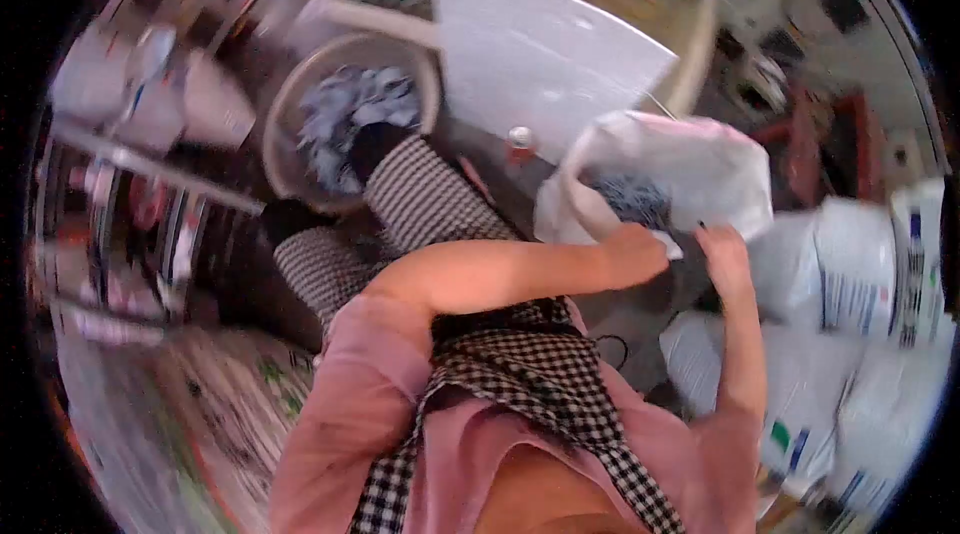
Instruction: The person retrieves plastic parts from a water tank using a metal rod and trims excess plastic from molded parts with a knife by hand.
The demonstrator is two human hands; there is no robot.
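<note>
A large white sack (700, 159) stands open at the right, with grey shredded or stringy material (635, 199) inside. My left arm reaches across my body, and my left hand (635, 254) is closed on the sack's near edge, where a white flap sticks out past the fingers. Just right of it, my right hand (725, 252) is closed at the same near side; a small dark tip shows by its fingers, but what it grips is too blurred to tell.
A round tub (275, 134) of grey-blue pieces stands by my feet. A white panel (540, 49) leans on a big beige basin (700, 44). A red can (520, 144) stands near the sack. Filled white bags (855, 254) lie right; a metal rack (150, 164) stands left.
</note>
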